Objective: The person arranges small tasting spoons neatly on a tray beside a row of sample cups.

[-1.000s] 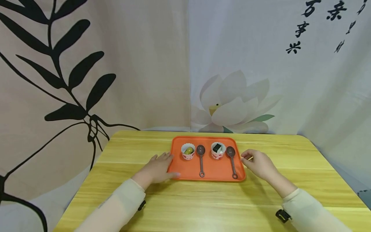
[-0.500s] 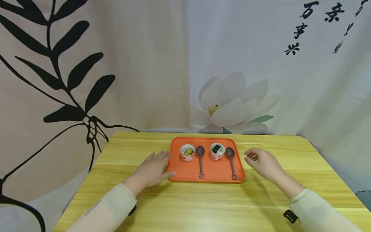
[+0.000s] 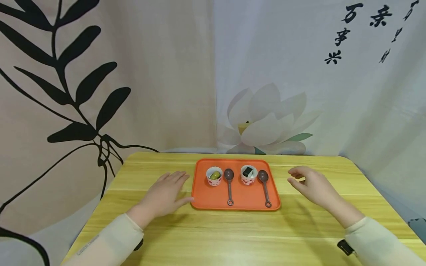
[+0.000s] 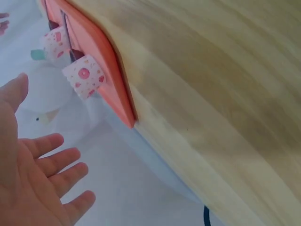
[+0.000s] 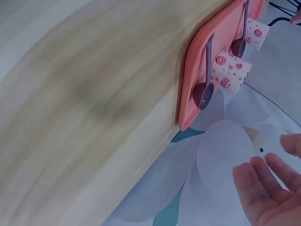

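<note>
An orange tray [image 3: 247, 196] lies on the wooden table. On it stand two patterned paper cups: the left cup [image 3: 213, 181] has a round green item [image 3: 215, 175] in it, the right cup [image 3: 247, 181] a dark block [image 3: 247, 171] with something white. To the right of each cup lies a spoon, the left spoon [image 3: 229, 188] and the right spoon [image 3: 266, 189]. My left hand [image 3: 162, 195], fingers spread and holding nothing, hovers just off the tray's left side. My right hand [image 3: 314, 186], fingers loosely bent with nothing in them, is a short way right of the tray.
The wooden table [image 3: 213, 236] stretches around the tray on all sides. Behind its back edge hangs a curtain [image 3: 173, 74] printed with a lotus, black leaves and characters. A dark strap piece [image 3: 346, 247] sits at the right cuff.
My left hand has come off the tray's left edge and drawn away to the left. My right hand has moved off to the right. The tray and its things stay put.
</note>
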Motion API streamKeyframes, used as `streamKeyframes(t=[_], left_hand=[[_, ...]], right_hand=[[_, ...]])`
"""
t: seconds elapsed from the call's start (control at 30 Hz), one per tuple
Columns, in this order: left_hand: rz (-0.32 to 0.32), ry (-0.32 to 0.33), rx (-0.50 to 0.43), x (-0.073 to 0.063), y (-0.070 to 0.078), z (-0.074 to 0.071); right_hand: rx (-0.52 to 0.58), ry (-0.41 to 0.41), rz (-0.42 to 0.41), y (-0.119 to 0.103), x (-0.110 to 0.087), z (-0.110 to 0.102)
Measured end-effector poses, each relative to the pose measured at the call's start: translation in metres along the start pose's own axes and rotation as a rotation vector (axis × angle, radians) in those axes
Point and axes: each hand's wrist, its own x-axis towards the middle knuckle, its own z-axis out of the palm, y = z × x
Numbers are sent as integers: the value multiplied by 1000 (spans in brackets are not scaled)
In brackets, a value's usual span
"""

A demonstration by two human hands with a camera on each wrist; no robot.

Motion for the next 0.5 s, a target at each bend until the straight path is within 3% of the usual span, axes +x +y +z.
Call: streamKeyframes(t=[0.23,0.5], left_hand=[[11,60,26,-4,-7,-14],[9,76,66,-10,-16,-25]], right_hand=[[-71,4,-53,3,-1,-11],[-115,-7,-72,0,-3,-23]])
